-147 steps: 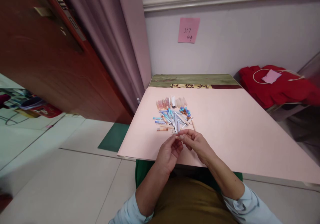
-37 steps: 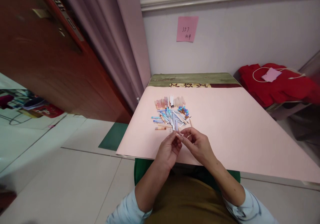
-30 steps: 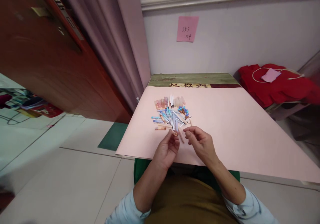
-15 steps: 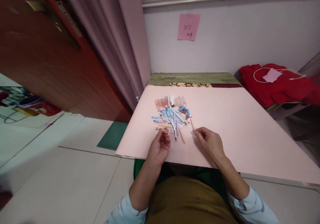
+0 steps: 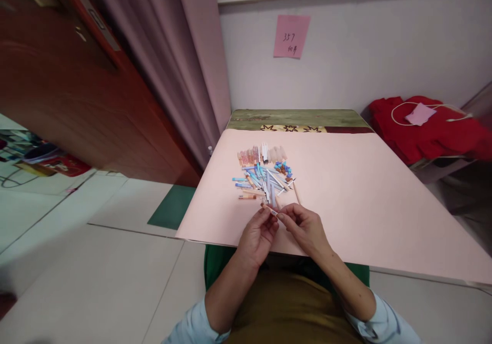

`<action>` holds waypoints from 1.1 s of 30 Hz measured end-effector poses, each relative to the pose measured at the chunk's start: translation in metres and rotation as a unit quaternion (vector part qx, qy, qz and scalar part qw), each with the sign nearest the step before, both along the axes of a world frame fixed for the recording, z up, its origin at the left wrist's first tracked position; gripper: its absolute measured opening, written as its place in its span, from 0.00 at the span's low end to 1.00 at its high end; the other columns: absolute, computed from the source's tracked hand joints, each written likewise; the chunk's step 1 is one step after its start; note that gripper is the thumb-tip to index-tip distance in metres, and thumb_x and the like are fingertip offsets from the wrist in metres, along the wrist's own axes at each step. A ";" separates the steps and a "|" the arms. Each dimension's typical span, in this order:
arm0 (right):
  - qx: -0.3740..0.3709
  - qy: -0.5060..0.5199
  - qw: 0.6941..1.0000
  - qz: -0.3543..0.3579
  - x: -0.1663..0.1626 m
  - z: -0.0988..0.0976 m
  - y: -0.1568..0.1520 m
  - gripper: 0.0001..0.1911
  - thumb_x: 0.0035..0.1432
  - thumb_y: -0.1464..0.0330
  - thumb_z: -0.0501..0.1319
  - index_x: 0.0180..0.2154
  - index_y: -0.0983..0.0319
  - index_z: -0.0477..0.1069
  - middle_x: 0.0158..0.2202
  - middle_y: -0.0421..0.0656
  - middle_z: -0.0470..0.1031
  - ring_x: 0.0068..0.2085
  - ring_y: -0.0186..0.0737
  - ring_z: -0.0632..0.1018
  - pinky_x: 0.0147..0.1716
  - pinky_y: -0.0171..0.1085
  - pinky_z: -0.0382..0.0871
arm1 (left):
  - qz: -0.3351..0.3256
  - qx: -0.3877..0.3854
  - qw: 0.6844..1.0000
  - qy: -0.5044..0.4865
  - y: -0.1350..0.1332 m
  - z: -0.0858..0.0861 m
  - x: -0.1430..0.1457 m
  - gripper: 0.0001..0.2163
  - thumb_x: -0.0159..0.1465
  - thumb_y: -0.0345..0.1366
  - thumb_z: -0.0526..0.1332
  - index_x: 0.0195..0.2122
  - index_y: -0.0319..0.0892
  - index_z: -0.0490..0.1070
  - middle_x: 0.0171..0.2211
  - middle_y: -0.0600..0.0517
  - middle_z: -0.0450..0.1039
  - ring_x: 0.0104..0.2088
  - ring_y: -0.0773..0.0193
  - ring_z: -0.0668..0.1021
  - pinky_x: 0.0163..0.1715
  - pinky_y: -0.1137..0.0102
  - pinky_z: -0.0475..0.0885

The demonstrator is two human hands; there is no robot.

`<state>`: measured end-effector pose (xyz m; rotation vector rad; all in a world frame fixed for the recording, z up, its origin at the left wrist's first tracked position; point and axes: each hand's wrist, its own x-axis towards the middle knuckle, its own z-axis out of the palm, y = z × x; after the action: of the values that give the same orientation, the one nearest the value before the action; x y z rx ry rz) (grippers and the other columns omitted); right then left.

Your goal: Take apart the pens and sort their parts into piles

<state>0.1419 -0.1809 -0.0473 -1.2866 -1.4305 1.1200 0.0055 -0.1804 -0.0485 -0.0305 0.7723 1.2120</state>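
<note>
My left hand [image 5: 258, 235] and my right hand [image 5: 305, 227] meet over the near side of the pink-covered table. Between their fingertips is a short, slim pen part [image 5: 271, 210], pale orange with a brown end at the left. Both hands are closed on it, the left at the brown end and the right at the other. Just beyond lies a loose heap of blue, white and beige pen parts [image 5: 265, 180]. A beige pen barrel [image 5: 297, 193] with a dark tip rests right of the heap. Another brown and orange piece [image 5: 247, 197] lies to the left.
Behind the heap stand rows of pinkish caps or barrels [image 5: 248, 156], white refills [image 5: 265, 153] and pale barrels [image 5: 277, 154]. Small blue and brown pieces [image 5: 283, 169] are grouped at right. A red cloth [image 5: 403, 134] with a white cable sits beyond the table's right edge.
My right hand has let go of the beige barrel, which now lies on the table, and moved left to my left hand. My left hand has shifted right with the brown-ended piece.
</note>
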 end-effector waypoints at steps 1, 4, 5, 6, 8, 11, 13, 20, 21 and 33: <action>0.000 -0.002 1.000 0.000 0.001 -0.001 0.000 0.14 0.57 0.57 0.63 0.32 0.62 0.75 0.24 0.39 0.72 0.23 0.31 0.67 0.23 0.31 0.61 | -0.005 0.004 1.000 0.003 -0.001 -0.001 0.001 0.04 0.62 0.25 0.62 0.37 0.33 0.75 0.31 0.48 0.77 0.28 0.71 0.78 0.26 0.79 0.75; 0.001 -0.013 1.000 -0.005 0.003 -0.002 0.001 0.14 0.56 0.57 0.63 0.32 0.62 0.75 0.24 0.39 0.71 0.23 0.32 0.67 0.23 0.31 0.61 | -0.015 0.002 1.000 0.007 -0.001 0.001 -0.001 0.04 0.61 0.26 0.62 0.37 0.33 0.75 0.29 0.49 0.77 0.25 0.72 0.77 0.25 0.79 0.74; 0.001 -0.017 1.000 -0.010 0.005 -0.002 0.001 0.14 0.57 0.57 0.63 0.32 0.62 0.74 0.23 0.39 0.71 0.23 0.32 0.66 0.23 0.31 0.60 | -0.015 0.000 1.000 0.005 0.001 0.002 -0.004 0.04 0.62 0.26 0.62 0.37 0.32 0.75 0.29 0.48 0.76 0.25 0.72 0.77 0.25 0.79 0.74; 0.000 -0.020 1.000 -0.017 0.008 -0.001 0.002 0.15 0.57 0.57 0.62 0.32 0.62 0.74 0.23 0.38 0.70 0.23 0.32 0.66 0.23 0.31 0.60 | -0.010 -0.002 1.000 0.002 0.004 0.002 -0.008 0.04 0.62 0.26 0.62 0.37 0.32 0.75 0.30 0.48 0.76 0.25 0.72 0.77 0.25 0.79 0.74; -0.005 -0.031 0.999 -0.038 0.014 0.001 0.005 0.15 0.57 0.56 0.62 0.31 0.62 0.73 0.22 0.38 0.69 0.23 0.32 0.66 0.23 0.31 0.60 | 0.015 0.000 1.000 -0.004 0.012 0.003 -0.018 0.04 0.62 0.25 0.61 0.37 0.33 0.74 0.31 0.48 0.76 0.26 0.72 0.77 0.25 0.79 0.74; -0.007 -0.068 0.995 -0.071 0.024 0.001 0.010 0.16 0.57 0.55 0.61 0.30 0.62 0.73 0.22 0.38 0.68 0.23 0.32 0.66 0.24 0.31 0.60 | 0.067 0.025 0.997 -0.004 0.024 -0.001 -0.034 0.04 0.64 0.25 0.59 0.37 0.34 0.74 0.33 0.47 0.77 0.27 0.71 0.78 0.27 0.78 0.75; -0.002 -0.104 0.991 -0.086 0.029 -0.003 0.012 0.16 0.56 0.56 0.61 0.29 0.62 0.73 0.21 0.37 0.67 0.23 0.32 0.65 0.23 0.31 0.59 | 0.073 0.055 0.996 -0.011 0.030 -0.006 -0.041 0.05 0.64 0.26 0.58 0.37 0.35 0.74 0.34 0.47 0.76 0.28 0.71 0.78 0.28 0.78 0.75; -0.006 -0.119 0.988 -0.099 0.025 -0.025 0.009 0.16 0.57 0.56 0.60 0.29 0.62 0.74 0.18 0.36 0.63 0.22 0.31 0.62 0.21 0.30 0.56 | 0.049 0.097 0.994 -0.016 0.027 -0.021 -0.043 0.03 0.62 0.25 0.61 0.36 0.35 0.74 0.37 0.47 0.76 0.31 0.70 0.78 0.30 0.76 0.76; 0.001 -0.117 0.988 -0.102 0.024 -0.027 0.008 0.16 0.57 0.56 0.60 0.29 0.62 0.74 0.18 0.36 0.64 0.22 0.31 0.62 0.21 0.30 0.56 | 0.043 0.104 0.993 -0.018 0.026 -0.022 -0.044 0.03 0.62 0.25 0.62 0.37 0.36 0.74 0.37 0.47 0.76 0.31 0.70 0.78 0.30 0.76 0.77; 0.035 -0.144 0.983 -0.105 0.023 -0.030 0.004 0.15 0.58 0.56 0.59 0.31 0.62 0.74 0.19 0.36 0.66 0.22 0.32 0.65 0.22 0.30 0.58 | 0.034 0.106 0.993 -0.041 0.022 -0.024 -0.049 0.04 0.63 0.26 0.61 0.37 0.37 0.74 0.38 0.49 0.77 0.31 0.71 0.79 0.32 0.77 0.78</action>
<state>0.1650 -0.1767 -0.0769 -1.5548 -1.4846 0.7588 -0.0438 -0.1582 -0.0723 0.0689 0.5726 1.3439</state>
